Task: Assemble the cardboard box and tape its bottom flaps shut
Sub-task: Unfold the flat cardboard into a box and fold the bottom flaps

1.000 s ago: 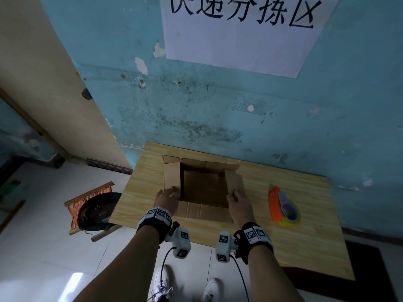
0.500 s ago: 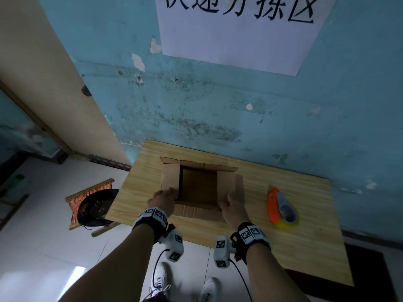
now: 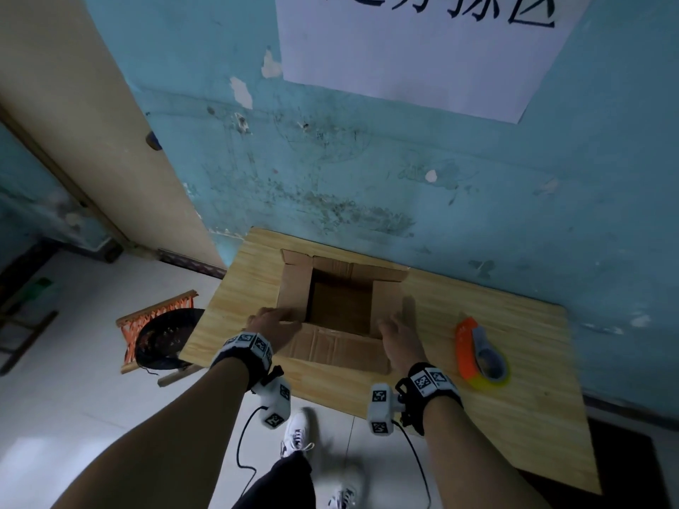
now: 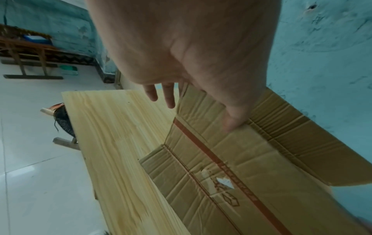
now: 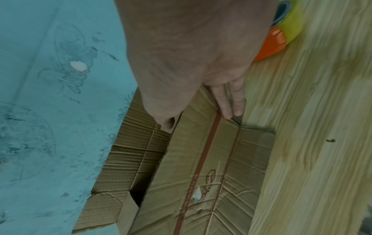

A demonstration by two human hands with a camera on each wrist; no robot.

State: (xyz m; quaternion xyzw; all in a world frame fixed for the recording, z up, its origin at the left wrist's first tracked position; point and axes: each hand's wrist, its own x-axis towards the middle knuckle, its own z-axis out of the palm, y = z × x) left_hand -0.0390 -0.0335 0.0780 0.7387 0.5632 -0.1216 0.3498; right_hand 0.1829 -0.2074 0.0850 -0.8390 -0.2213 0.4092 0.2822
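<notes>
An open brown cardboard box [image 3: 341, 347] stands on the wooden table [image 3: 496, 416] with its flaps spread outward and its dark inside showing. My left hand [image 3: 272, 319] rests at the box's near left corner. In the left wrist view the thumb [image 4: 233, 122] touches the cardboard [image 4: 221, 167] and the fingers [image 4: 169, 98] stretch straight beside it. My right hand [image 3: 395, 325] is at the near right corner. In the right wrist view its thumb [image 5: 169, 123] lies on the box's edge [image 5: 201, 159] and straight fingers [image 5: 227, 108] lie along the side. An orange tape dispenser [image 3: 479, 356] with yellow tape lies to the right.
The table's far edge meets a blue wall [image 3: 441, 196] with a white paper sign [image 3: 422, 49]. A small stool with a dark pan [image 3: 161, 339] stands on the tiled floor to the left. A wooden bench [image 4: 26, 52] stands further left.
Both hands have slid off the side flaps, toward me and outward, to the box's near corners. The side flaps now stand more upright. The tape dispenser has not moved.
</notes>
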